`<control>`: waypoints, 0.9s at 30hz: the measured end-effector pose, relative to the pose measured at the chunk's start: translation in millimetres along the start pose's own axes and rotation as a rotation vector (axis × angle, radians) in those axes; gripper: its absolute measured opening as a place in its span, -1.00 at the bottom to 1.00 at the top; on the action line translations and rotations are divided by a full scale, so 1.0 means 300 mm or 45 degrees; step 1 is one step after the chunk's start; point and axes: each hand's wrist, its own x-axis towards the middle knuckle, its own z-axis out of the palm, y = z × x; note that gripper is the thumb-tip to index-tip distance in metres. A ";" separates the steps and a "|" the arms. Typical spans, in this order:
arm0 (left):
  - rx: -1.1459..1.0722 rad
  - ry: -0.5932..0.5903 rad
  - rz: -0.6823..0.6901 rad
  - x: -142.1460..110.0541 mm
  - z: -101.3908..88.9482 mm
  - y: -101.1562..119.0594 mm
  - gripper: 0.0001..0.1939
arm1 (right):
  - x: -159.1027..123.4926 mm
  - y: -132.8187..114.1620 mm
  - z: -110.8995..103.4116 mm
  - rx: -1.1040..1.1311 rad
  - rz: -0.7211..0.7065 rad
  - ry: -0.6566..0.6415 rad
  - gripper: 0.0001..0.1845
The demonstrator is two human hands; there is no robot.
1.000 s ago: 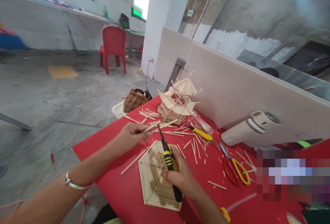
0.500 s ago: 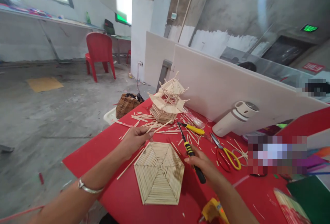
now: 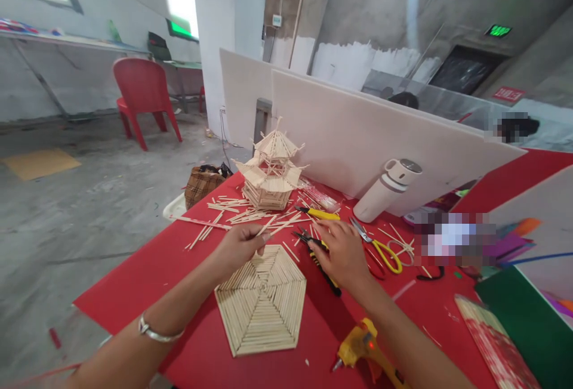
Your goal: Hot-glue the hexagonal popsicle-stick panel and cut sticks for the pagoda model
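My left hand [image 3: 239, 249] pinches thin wooden sticks [image 3: 287, 223] just beyond a flat hexagonal panel [image 3: 264, 311] of sticks laid in rings. The panel rests on the red table. My right hand [image 3: 342, 252] hovers over black-and-yellow pliers [image 3: 329, 275], its fingers stretched out and apart; whether the thumb touches the handles I cannot tell. A yellow-handled cutter [image 3: 324, 214] lies at its fingertips. Behind the hands stands a small stick pagoda [image 3: 273, 171] with two roof tiers, loose sticks [image 3: 215, 222] scattered about its base.
Scissors with yellow handles [image 3: 385, 255] and a white flask [image 3: 387, 189] are on the right. A yellow glue gun [image 3: 358, 347] lies near my right forearm, with a pack of sticks [image 3: 495, 338] farther right. White boards [image 3: 358, 132] stand along the back edge.
My right hand has let go of the pliers, which now lie on the table, and has moved forward with fingers extended. The view has shifted right. My left hand still holds sticks.
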 end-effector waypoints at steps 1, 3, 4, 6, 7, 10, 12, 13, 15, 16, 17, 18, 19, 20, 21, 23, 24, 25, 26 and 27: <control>0.001 -0.020 0.002 0.002 0.003 -0.003 -0.55 | 0.022 -0.025 -0.025 0.028 -0.151 0.088 -0.64; -0.025 -0.054 -0.022 0.003 0.005 -0.006 -0.59 | 0.068 -0.064 -0.068 0.029 -0.386 0.160 -0.61; -0.040 -0.062 -0.041 0.002 0.004 -0.006 -0.60 | 0.089 -0.079 -0.083 0.018 -0.437 0.215 -0.65; -0.052 -0.077 -0.069 -0.005 0.002 -0.002 -0.62 | 0.121 -0.098 -0.098 -0.008 -0.459 0.288 -0.68; -0.048 -0.092 -0.073 -0.010 0.000 0.002 -0.63 | 0.133 -0.106 -0.100 0.011 -0.472 0.288 -0.70; -0.065 -0.160 -0.048 -0.028 0.001 0.017 -0.63 | 0.156 -0.122 -0.094 0.196 -0.639 0.089 -0.73; -0.109 -0.202 -0.055 -0.040 0.002 0.029 -0.62 | 0.166 -0.127 -0.085 0.331 -0.754 -0.092 -0.71; -0.142 -0.221 -0.068 -0.045 0.002 0.035 -0.61 | 0.169 -0.128 -0.079 0.381 -0.776 -0.147 -0.71; -0.233 -0.256 -0.088 -0.052 0.000 0.044 -0.60 | 0.169 -0.130 -0.061 0.470 -0.751 -0.163 -0.71; -0.286 -0.265 -0.086 -0.053 -0.002 0.047 -0.60 | 0.166 -0.131 -0.050 0.525 -0.718 -0.144 -0.71; -0.334 -0.258 -0.076 -0.053 -0.003 0.048 -0.59 | 0.161 -0.132 -0.038 0.583 -0.681 -0.120 -0.72; -0.369 -0.238 -0.066 -0.052 -0.004 0.047 -0.60 | 0.157 -0.134 -0.026 0.636 -0.646 -0.101 -0.72; -0.389 -0.211 -0.058 -0.050 -0.004 0.045 -0.60 | 0.153 -0.135 -0.016 0.677 -0.616 -0.095 -0.71; -0.393 -0.179 -0.056 -0.047 -0.004 0.041 -0.60 | 0.150 -0.135 -0.008 0.696 -0.595 -0.097 -0.68; -0.386 -0.153 -0.062 -0.043 -0.004 0.035 -0.60 | 0.149 -0.134 -0.002 0.689 -0.587 -0.103 -0.63; -0.357 -0.129 -0.092 -0.035 -0.004 0.019 -0.61 | 0.151 -0.126 0.000 0.612 -0.608 -0.109 -0.59; -0.331 -0.120 -0.107 -0.032 -0.005 0.010 -0.62 | 0.154 -0.119 -0.003 0.559 -0.629 -0.108 -0.61; -0.296 -0.106 -0.121 -0.029 -0.006 -0.001 -0.63 | 0.157 -0.110 -0.007 0.508 -0.652 -0.102 -0.63; -0.257 -0.082 -0.130 -0.027 -0.008 -0.011 -0.65 | 0.161 -0.101 -0.011 0.463 -0.669 -0.095 -0.65; -0.223 -0.044 -0.135 -0.026 -0.012 -0.021 -0.66 | 0.165 -0.093 -0.015 0.428 -0.672 -0.094 -0.66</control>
